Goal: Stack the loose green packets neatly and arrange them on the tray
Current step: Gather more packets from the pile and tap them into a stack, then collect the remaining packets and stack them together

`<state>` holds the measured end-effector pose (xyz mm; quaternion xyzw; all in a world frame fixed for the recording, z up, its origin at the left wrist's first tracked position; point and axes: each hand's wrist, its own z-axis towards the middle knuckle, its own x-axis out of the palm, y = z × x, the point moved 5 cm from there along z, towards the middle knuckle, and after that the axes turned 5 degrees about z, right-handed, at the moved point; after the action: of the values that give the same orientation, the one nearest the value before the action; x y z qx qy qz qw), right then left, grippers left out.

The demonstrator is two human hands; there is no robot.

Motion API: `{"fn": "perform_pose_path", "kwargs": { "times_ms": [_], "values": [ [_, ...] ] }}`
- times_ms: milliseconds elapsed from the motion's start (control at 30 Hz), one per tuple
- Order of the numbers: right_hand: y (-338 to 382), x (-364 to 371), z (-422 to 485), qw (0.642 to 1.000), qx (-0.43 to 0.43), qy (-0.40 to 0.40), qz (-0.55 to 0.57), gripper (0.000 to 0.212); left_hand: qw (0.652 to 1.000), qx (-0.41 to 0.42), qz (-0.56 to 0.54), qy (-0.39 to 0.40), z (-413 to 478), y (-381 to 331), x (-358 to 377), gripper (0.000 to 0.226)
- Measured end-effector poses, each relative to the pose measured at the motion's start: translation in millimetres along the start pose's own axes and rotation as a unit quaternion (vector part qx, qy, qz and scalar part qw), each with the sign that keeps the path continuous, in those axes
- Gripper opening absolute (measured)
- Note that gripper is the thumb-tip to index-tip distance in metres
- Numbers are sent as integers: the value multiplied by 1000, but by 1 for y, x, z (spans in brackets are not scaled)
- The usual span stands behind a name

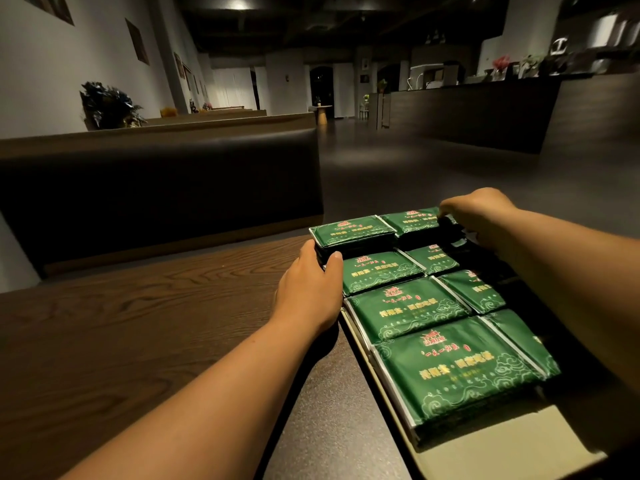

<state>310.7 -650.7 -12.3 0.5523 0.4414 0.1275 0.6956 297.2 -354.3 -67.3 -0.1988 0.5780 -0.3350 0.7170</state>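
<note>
Pale beige flat tray [502, 441] lay on the dark wood-grain worktop [138, 323], with the tray's near end bare. Glossy green foil packets [450, 372] sat on the tray in two columns of stacks, four rows from its near end to its far end, printed faces up. Every packet in view was on the tray. The three rows nearest the tray's near end looked squared and finished, edges touching.

At the tray's far-left corner, the left hand [311, 285] held the far-left stack [351, 230], thumb on its near side and fingers [308, 247] wrapped narrow round its outer side. At the tray's far-right corner, the right hand [481, 216] gripped the far-right stack [412, 220], fingers curled over its outer edge; contact lower down was hidden.

Judged nearly done. The last row was placed, and what was left was probably squaring these two far stacks against the row before them and letting go. Beyond the tray's far end stood a dark padded bench back [156, 188].
</note>
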Motion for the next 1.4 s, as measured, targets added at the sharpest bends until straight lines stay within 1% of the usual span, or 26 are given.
{"fn": "perform_pose_path", "kwargs": {
  "times_ms": [33, 133, 200, 300, 333, 400, 433, 467, 567, 667, 700, 733, 800, 833, 1000, 1133, 1233, 1400],
  "values": [
    [0, -1, 0, 1000, -3, -5, 17, 30, 1000, -1, 0, 1, 0, -1, 0, 41],
    [7, -8, -11, 999, -19, -12, 50, 28, 1000, -7, -11, -6, -2, -2, -3, 41],
    [14, -17, -25, 998, -27, -19, 49, 34, 998, -15, -52, -36, -5, -2, -10, 42],
    [27, -30, -51, 998, -33, -28, 45, 24, 986, -34, -134, -95, -16, 3, -24, 39],
    [29, -33, -57, 998, -39, -32, 40, 25, 983, -41, -145, -103, -22, 7, -27, 40],
    [42, -43, -75, 997, -76, -30, 8, 36, 979, -61, -162, -109, -40, 12, -37, 42],
    [51, -49, -92, 995, -98, -31, 4, 38, 977, -68, -172, -110, -52, 14, -46, 42],
    [58, -51, -110, 993, -116, -25, 14, 36, 975, -72, -179, -109, -64, 17, -53, 43],
    [70, -45, -166, 987, -146, 15, 61, 21, 974, -74, -192, -98, -108, 24, -79, 42],
    [78, -21, -230, 979, -154, 80, 104, 21, 974, -73, -194, -95, -164, 38, -115, 44],
    [83, -8, -257, 975, -156, 115, 106, 21, 972, -80, -196, -101, -182, 48, -130, 45],
    [85, 13, -293, 970, -158, 150, 104, 19, 972, -92, -185, -113, -205, 66, -155, 45],
    [87, 32, -321, 964, -164, 179, 110, 14, 975, -90, -166, -119, -218, 76, -174, 45],
    [89, 41, -332, 960, -166, 195, 113, 15, 976, -91, -149, -128, -221, 81, -185, 45],
    [111, 119, -433, 935, -187, 282, 103, 24, 969, -109, -48, -214, -272, 147, -288, 42],
    [124, 175, -494, 920, -194, 328, 95, 35, 957, -149, 67, -240, -306, 207, -362, 39],
    [128, 208, -527, 914, -193, 348, 82, 41, 940, -211, 168, -207, -324, 255, -403, 50],
    [124, 239, -550, 909, -184, 370, 54, 43, 903, -291, 295, -109, -334, 307, -435, 67]
  ]
}}
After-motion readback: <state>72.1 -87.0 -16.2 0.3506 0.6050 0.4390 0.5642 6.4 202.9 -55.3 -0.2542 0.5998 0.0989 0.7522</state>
